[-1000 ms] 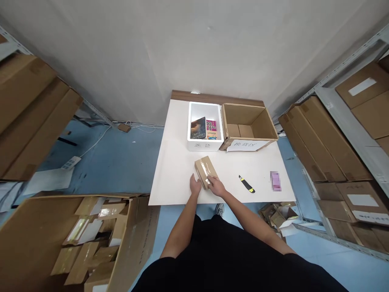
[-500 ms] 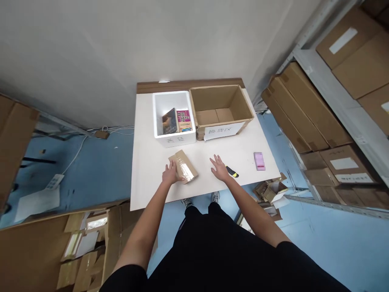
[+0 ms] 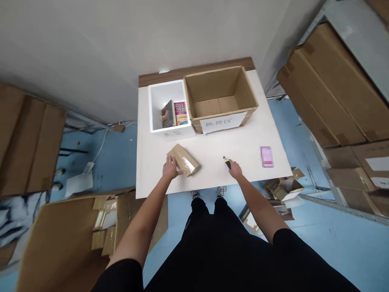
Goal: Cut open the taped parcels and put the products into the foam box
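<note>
A small brown cardboard parcel [image 3: 184, 159] with shiny tape along its top lies at a slant near the table's front edge. My left hand [image 3: 170, 168] grips its left side, fingers on the upper edge and thumb at the lower end. To the right, my right hand [image 3: 235, 168] is closed around a black and yellow box cutter [image 3: 227, 162]. The cutter's tip points up and left, apart from the parcel. Part of its handle is hidden in my fingers.
Behind stand a white foam box [image 3: 152, 105] holding books [image 3: 181, 112] and an open cardboard box [image 3: 253, 108] with a paper label. A blurred pink item [image 3: 266, 157] lies on the table [image 3: 212, 148] at right. Stacked cartons [image 3: 331, 81] flank the table's right side; a large open carton [image 3: 67, 227] stands lower left.
My right hand was open beside the box cutter lying on the table; now it has the cutter in its grasp. My left hand stays on the parcel. The camera view has shifted.
</note>
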### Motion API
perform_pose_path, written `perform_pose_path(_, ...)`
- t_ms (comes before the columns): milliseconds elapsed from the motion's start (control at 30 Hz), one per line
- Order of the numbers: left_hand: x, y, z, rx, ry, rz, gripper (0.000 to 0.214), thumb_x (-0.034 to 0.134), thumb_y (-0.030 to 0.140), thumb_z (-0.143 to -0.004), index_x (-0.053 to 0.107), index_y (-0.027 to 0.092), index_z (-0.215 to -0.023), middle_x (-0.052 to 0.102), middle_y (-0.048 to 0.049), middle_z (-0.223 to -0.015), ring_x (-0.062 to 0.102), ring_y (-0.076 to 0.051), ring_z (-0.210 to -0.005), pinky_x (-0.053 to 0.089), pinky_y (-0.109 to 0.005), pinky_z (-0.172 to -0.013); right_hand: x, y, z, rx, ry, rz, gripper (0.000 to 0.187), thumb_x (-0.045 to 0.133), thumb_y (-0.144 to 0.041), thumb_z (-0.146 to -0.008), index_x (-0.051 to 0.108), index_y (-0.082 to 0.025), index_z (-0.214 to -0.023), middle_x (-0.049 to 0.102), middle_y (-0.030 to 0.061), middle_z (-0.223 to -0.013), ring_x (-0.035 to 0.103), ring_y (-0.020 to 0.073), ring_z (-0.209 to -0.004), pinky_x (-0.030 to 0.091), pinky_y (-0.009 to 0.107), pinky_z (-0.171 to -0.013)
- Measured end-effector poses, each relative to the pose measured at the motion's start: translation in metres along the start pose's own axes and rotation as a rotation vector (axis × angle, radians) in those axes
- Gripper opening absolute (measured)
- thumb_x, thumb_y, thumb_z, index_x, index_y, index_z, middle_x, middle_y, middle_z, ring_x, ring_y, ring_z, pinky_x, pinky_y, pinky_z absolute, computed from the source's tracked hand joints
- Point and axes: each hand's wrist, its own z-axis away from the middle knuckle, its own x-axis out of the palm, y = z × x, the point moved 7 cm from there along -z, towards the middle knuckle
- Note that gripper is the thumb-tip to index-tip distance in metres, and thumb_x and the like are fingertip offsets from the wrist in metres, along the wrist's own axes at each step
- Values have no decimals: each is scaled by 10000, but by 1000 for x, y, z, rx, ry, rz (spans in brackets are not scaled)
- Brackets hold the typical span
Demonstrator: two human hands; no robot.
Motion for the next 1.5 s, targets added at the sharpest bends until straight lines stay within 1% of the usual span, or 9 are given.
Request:
perform_pose_path(100, 0, 4, -5, 8, -20, 28, 1396, 771, 776, -736, 75, 28, -1687, 49, -303, -1745, 8, -415, -1637, 226, -496, -1295, -7, -18, -4, -14, 52, -128, 799, 568, -244, -895, 306, -120, -1640, 630, 226, -1400, 677, 326, -1120, 541, 422, -956)
perform_pose_path(167, 2, 5, -9, 12, -25, 71, 1432, 821, 742, -704, 64, 28, -1688, 41, -305, -1745, -19, -423, -1634, 218, -492, -1299, -18, -49, -8, -59, 83, -236, 764, 507, -269, -931, 274, -115, -1642, 659, 217, -1378, 694, 319, -1088, 557, 424, -933)
perform_pose_path(233, 5, 6, -12, 17, -22, 114, 1469, 870, 704, -668, 59, 25, -1688, 32, -307, -1745, -41, -432, -1630, 218, -492, -1301, -26, -99, -12, -142, 70, -312, 725, 443, -294, -984, 232, -134, -1658, 715, 173, -1300, 719, 295, -1026, 568, 413, -918)
perform_pose_path(333, 11, 8, -15, 28, -30, 169, 1508, 912, 671, -630, 59, 13, -1685, 16, -316, -1742, -59, -451, -1624, 232, -505, -1295, -28, -198, -12, -317, -24, -328, 705, 378, -353, -1051, 154, -199, -1701, 775, 83, -1148, 742, 235, -860, 577, 369, -894)
perform_pose_path(433, 16, 12, -16, 55, -38, 221, 1506, 920, 656, -630, 66, 0, -1684, 9, -336, -1733, -96, -460, -1619, 244, -529, -1284, -23, -289, -10, -480, -22, -230, 696, 433, -334, -1043, 229, -245, -1703, 749, 80, -1280, 735, 258, -1020, 555, 372, -962)
perform_pose_path(533, 20, 14, -15, 81, -25, 252, 1458, 890, 670, -669, 74, 34, -1695, 10, -316, -1742, -102, -440, -1625, 266, -544, -1269, -13, -339, -12, -503, -23, -95, 678, 458, -284, -1028, 304, -260, -1688, 707, 77, -1388, 702, 288, -1147, 535, 383, -1004)
perform_pose_path(1033, 32, 24, -22, 83, 5, 343, 1303, 779, 710, -749, 113, 152, -1720, 17, -187, -1782, -179, -428, -1615, 399, -638, -1168, -5, -355, -4, -415, -32, 199, 662, 479, -280, -1029, 329, -283, -1674, 681, 74, -1437, 687, 289, -1198, 516, 372, -1019)
perform_pose_path(1333, 28, 22, -23, 106, -2, 341, 1384, 869, 630, -684, 101, 116, -1715, 36, -241, -1768, -131, -456, -1618, 334, -625, -1217, -7, -361, -2, -357, -78, 311, 671, 509, -290, -1016, 349, -258, -1668, 719, 124, -1360, 693, 312, -1177, 508, 381, -978)
perform_pose_path(1500, 24, 16, -20, 151, 46, 287, 1315, 818, 663, -738, 119, 131, -1717, 79, -239, -1765, -96, -449, -1624, 332, -618, -1220, -2, -351, 5, -314, -129, 370, 741, 568, -288, -976, 324, -262, -1675, 711, 144, -1366, 699, 321, -1179, 521, 388, -941)
